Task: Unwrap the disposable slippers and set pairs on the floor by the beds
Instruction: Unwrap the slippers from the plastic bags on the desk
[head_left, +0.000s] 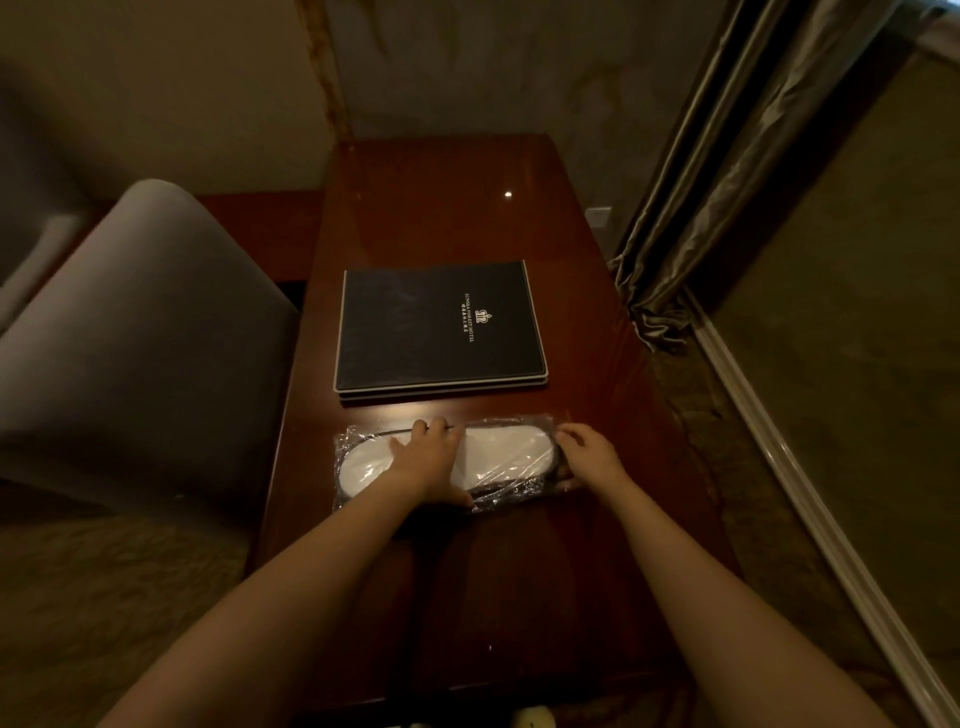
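Two oval white slippers in crinkly wrap; left grip clasps them, right grip pinches its end.

black folder cover, pale lettering "SUNSEA FOREST HOTEL" beside small crest, smaller line illegible

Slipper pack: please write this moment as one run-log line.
slipper pack wrapped, on desk; left hand grips middle; right hand pinches right end

Table, polished dark wood, light glint near far right corner. Chair, grey upholstered, at left edge. Curtain, bronze, right. Carpet, patterned.
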